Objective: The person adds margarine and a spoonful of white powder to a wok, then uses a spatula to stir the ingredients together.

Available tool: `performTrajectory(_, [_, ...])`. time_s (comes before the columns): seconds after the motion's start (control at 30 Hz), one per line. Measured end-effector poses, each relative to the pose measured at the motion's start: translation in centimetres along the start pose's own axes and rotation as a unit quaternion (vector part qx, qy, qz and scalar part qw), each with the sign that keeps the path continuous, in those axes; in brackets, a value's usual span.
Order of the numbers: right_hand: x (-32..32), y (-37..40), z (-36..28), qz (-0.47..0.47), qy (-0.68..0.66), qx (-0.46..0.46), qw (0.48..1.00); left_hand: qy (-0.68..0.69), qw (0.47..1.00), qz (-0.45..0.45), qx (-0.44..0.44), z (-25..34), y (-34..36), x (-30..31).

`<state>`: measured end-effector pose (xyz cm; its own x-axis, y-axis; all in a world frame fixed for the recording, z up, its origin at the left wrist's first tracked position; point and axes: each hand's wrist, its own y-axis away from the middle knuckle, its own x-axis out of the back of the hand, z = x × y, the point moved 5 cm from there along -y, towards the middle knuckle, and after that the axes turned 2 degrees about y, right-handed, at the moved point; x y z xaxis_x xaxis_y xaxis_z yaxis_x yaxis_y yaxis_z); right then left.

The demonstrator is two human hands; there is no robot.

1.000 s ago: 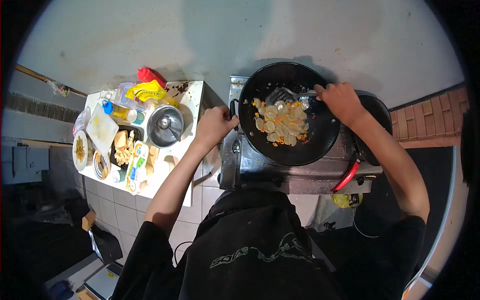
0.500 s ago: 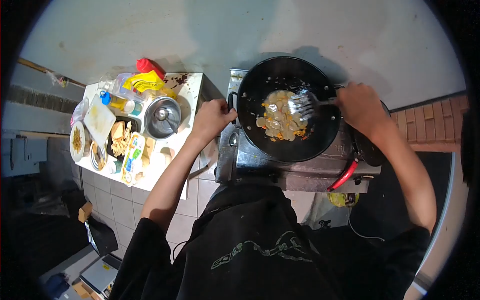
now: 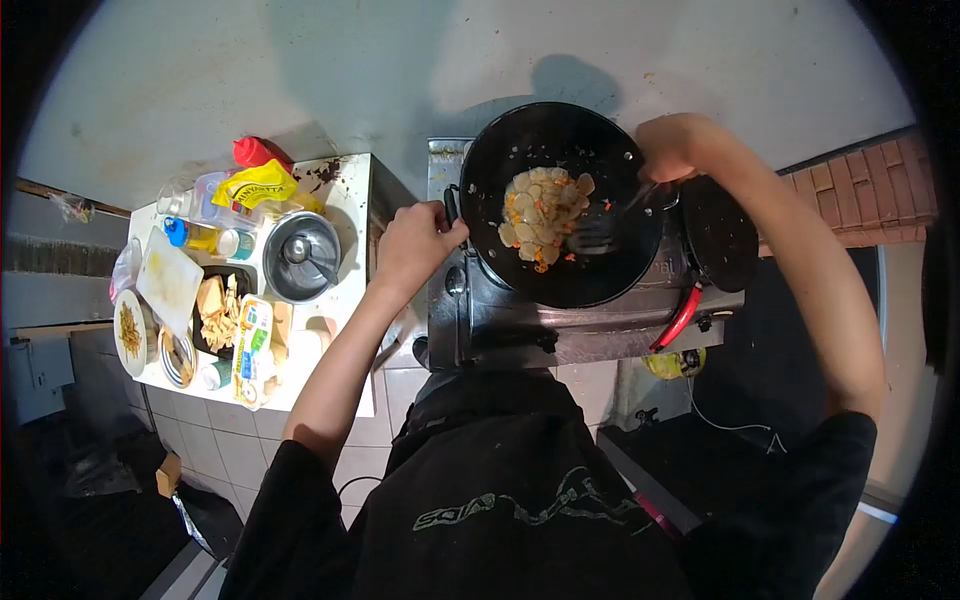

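Observation:
A black wok (image 3: 545, 130) sits on the gas stove (image 3: 500, 330), holding a heap of pale round slices with orange bits (image 3: 540, 210). My left hand (image 3: 418, 240) is closed on the wok's left side handle (image 3: 452, 205). At the wok's right rim, my right hand (image 3: 672, 150) grips the handle of a metal slotted spatula (image 3: 596, 236). Its blade is inside the wok, just right of the food, and looks smeared by motion. My right fingers are partly hidden behind the hand.
On the left, a white table (image 3: 345, 265) carries a metal bowl (image 3: 300, 255) with a ladle, a cutting board (image 3: 168, 280), an egg carton (image 3: 254, 345), a red bottle (image 3: 260, 152) and a yellow packet (image 3: 255, 190). A black pan (image 3: 725, 240) with a red handle (image 3: 678, 322) lies right of the wok.
The spatula blade has swung down and the right hand has moved up and left along the rim. The slices are now heaped closer together. My left hand stays on the handle.

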<state>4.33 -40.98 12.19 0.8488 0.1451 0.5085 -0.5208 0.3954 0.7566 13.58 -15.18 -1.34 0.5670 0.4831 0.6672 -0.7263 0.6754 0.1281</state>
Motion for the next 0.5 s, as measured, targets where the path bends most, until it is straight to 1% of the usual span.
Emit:
performTrajectory(0.03, [-0.1, 0.1, 0.4, -0.004, 0.002, -0.003, 1.000, 0.001, 1.000, -0.005, 0.001, 0.0, -0.1, 0.0])
performTrajectory(0.1, [0.4, 0.4, 2.1, 0.095, 0.034, -0.100, 0.990, 0.002, 1.000, -0.009, 0.000, 0.0, -0.2, 0.0])
performTrajectory(0.13, [0.1, 0.3, 1.7, 0.094, 0.033, -0.101, 0.990, -0.003, 1.000, -0.011, -0.003, 0.1, -0.2, 0.0])
performTrajectory(0.2, [-0.5, 0.3, 0.0, 0.159, 0.017, -0.110, 0.981, -0.009, 1.000, -0.012, -0.004, 0.3, 0.0, 0.2])
performTrajectory(0.23, [-0.9, 0.2, -0.7, 0.159, 0.016, -0.109, 0.981, -0.014, 1.000, -0.014, -0.002, 0.5, 0.0, 0.3])
performTrajectory(0.3, [-1.4, 0.0, -2.3, 0.167, -0.022, -0.066, 0.983, -0.022, 1.000, -0.016, -0.001, 0.4, -0.1, 0.5])
performTrajectory(0.33, [-1.3, 0.4, -2.4, 0.216, 0.003, -0.057, 0.975, -0.020, 1.000, -0.023, -0.001, 0.3, -0.2, 0.3])
performTrajectory(0.37, [-1.4, 0.8, -2.4, 0.216, 0.002, -0.055, 0.975, -0.018, 0.999, -0.028, 0.000, 0.1, -0.2, 0.2])
performTrajectory(0.43, [-0.2, 2.2, -2.1, 0.295, 0.073, -0.096, 0.948, -0.021, 1.000, -0.023, 0.002, 0.1, -0.3, 0.2])
performTrajectory(0.47, [-0.5, 1.4, -1.6, 0.298, 0.073, -0.096, 0.947, -0.024, 1.000, -0.017, -0.004, 0.3, -0.2, 0.3])
performTrajectory(0.5, [-0.9, 0.3, -0.9, 0.363, 0.080, -0.094, 0.924, -0.028, 1.000, -0.010, -0.011, 0.6, -0.2, 0.4])
